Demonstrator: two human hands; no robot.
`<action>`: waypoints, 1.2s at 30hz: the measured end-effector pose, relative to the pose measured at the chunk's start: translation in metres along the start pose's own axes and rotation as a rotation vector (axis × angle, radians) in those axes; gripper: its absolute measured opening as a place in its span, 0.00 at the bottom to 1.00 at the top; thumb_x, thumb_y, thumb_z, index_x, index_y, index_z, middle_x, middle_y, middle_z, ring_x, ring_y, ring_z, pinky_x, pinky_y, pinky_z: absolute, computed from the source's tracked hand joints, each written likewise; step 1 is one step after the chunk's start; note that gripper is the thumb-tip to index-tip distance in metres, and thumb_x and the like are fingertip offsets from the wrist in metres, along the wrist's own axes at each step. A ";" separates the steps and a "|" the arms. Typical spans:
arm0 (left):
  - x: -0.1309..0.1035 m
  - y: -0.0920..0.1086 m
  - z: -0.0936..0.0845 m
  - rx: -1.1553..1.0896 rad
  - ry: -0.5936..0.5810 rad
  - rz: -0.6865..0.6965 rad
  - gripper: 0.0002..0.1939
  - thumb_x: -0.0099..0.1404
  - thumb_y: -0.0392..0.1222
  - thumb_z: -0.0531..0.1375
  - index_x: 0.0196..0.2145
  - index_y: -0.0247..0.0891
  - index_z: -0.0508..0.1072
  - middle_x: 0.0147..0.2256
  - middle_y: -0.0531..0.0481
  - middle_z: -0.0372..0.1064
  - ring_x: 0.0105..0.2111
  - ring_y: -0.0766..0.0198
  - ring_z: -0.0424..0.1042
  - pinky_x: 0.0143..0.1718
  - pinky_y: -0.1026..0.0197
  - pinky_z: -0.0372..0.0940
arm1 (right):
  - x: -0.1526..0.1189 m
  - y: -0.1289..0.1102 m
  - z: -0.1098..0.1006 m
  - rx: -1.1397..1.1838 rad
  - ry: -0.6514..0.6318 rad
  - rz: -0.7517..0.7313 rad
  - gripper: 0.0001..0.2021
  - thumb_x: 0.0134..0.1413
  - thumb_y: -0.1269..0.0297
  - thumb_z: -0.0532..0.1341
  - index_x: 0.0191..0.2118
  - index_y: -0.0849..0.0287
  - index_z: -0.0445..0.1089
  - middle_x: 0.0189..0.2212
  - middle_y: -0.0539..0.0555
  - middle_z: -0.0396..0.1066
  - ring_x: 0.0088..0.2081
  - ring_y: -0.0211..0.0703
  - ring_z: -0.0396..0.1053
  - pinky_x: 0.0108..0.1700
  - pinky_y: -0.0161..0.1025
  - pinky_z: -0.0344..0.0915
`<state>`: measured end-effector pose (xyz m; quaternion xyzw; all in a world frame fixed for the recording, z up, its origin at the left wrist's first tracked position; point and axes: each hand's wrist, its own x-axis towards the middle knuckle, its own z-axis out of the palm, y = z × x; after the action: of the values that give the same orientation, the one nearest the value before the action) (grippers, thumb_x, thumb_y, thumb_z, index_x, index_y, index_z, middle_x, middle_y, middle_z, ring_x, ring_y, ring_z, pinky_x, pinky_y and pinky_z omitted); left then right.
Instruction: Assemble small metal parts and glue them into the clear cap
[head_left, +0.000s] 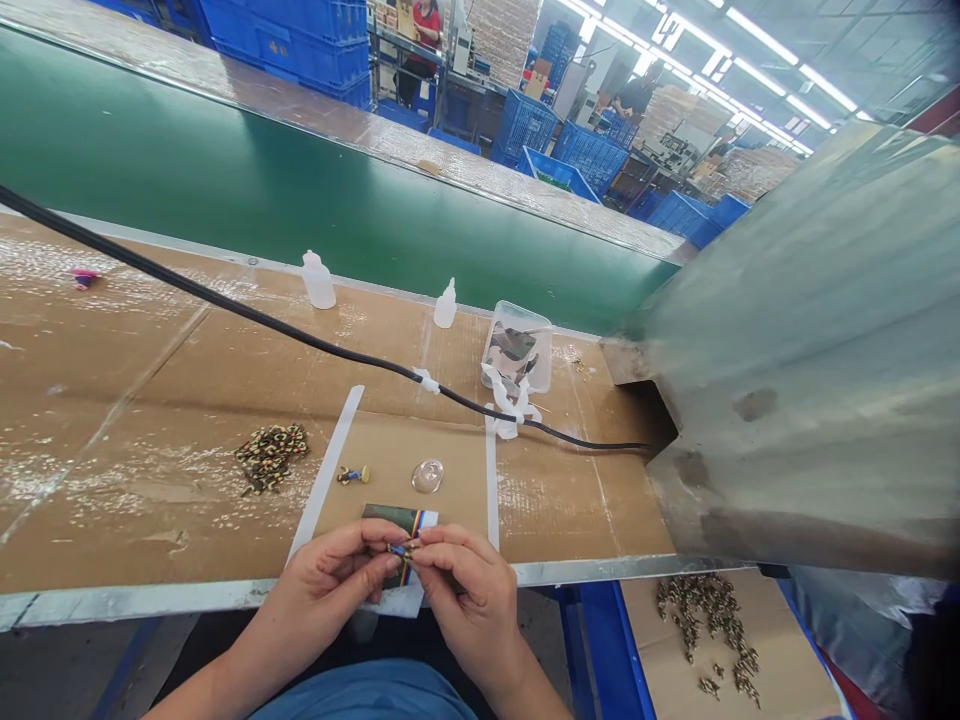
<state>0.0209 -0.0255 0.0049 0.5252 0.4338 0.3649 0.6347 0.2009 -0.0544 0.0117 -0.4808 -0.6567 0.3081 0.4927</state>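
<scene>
Over the front edge of the cardboard-covered bench, my left hand (326, 585) and my right hand (472, 585) meet at a tiny blue-and-yellow figurine (400, 550). Fingertips of the left hand pinch one side of it, while the right thumb and forefinger close on its other end; any small part between them is hidden. Beneath the hands lies a dark printed sheet (382, 513) with a striped border. A similar figurine (352, 475) lies beyond, beside a small clear round dish (427, 476).
A pile of small dark ring-like parts (271, 458) is at left. Two white squeeze bottles (319, 282) and a clear plastic box (519, 345) stand along the green conveyor (300, 190). A black cable (360, 355) crosses the bench to a metal housing (795, 350). Loose figurines (705, 615) lie lower right.
</scene>
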 end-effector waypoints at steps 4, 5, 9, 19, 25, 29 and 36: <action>-0.001 -0.001 0.000 0.051 -0.015 0.003 0.06 0.65 0.42 0.59 0.40 0.42 0.73 0.30 0.54 0.71 0.26 0.67 0.68 0.26 0.69 0.68 | 0.001 0.000 -0.001 -0.002 0.003 0.025 0.10 0.56 0.75 0.62 0.41 0.54 0.76 0.40 0.54 0.75 0.43 0.39 0.73 0.47 0.34 0.70; -0.001 -0.001 0.000 0.082 -0.017 0.014 0.06 0.66 0.42 0.58 0.40 0.43 0.73 0.29 0.55 0.71 0.25 0.67 0.68 0.26 0.69 0.68 | 0.002 0.000 -0.001 -0.003 0.006 0.026 0.10 0.56 0.75 0.62 0.41 0.53 0.76 0.40 0.54 0.75 0.43 0.39 0.73 0.47 0.34 0.70; -0.005 -0.004 -0.001 0.212 -0.014 0.090 0.06 0.68 0.42 0.56 0.41 0.44 0.72 0.30 0.55 0.70 0.25 0.68 0.69 0.27 0.69 0.68 | 0.001 -0.001 -0.001 -0.002 0.008 0.026 0.10 0.57 0.74 0.62 0.41 0.53 0.75 0.40 0.54 0.75 0.44 0.40 0.73 0.47 0.35 0.70; -0.007 -0.003 -0.002 0.383 -0.039 0.233 0.07 0.69 0.38 0.54 0.43 0.44 0.70 0.31 0.55 0.73 0.28 0.66 0.73 0.31 0.69 0.68 | 0.001 -0.004 -0.001 -0.037 0.021 -0.058 0.08 0.59 0.74 0.60 0.40 0.56 0.75 0.38 0.55 0.74 0.42 0.39 0.74 0.45 0.33 0.71; -0.008 -0.001 0.004 0.386 0.015 0.268 0.08 0.68 0.38 0.53 0.41 0.43 0.71 0.31 0.53 0.72 0.27 0.64 0.71 0.32 0.67 0.68 | -0.002 -0.004 -0.001 -0.043 0.014 -0.082 0.09 0.59 0.74 0.60 0.41 0.55 0.75 0.38 0.56 0.75 0.41 0.40 0.74 0.45 0.35 0.72; -0.008 0.000 0.008 0.374 0.040 0.303 0.09 0.68 0.37 0.53 0.40 0.43 0.72 0.29 0.53 0.70 0.27 0.64 0.70 0.31 0.67 0.66 | -0.003 -0.003 -0.002 -0.049 -0.001 -0.096 0.10 0.59 0.74 0.60 0.42 0.55 0.75 0.38 0.56 0.75 0.41 0.41 0.74 0.45 0.35 0.72; -0.009 -0.002 0.007 0.402 0.022 0.309 0.09 0.68 0.36 0.52 0.40 0.43 0.71 0.30 0.53 0.70 0.28 0.64 0.69 0.31 0.67 0.65 | -0.004 -0.001 -0.004 -0.076 -0.039 -0.143 0.13 0.59 0.78 0.59 0.45 0.56 0.74 0.41 0.56 0.75 0.43 0.41 0.75 0.47 0.35 0.72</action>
<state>0.0244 -0.0366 0.0046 0.6972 0.4189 0.3696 0.4494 0.2049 -0.0589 0.0124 -0.4451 -0.7099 0.2562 0.4819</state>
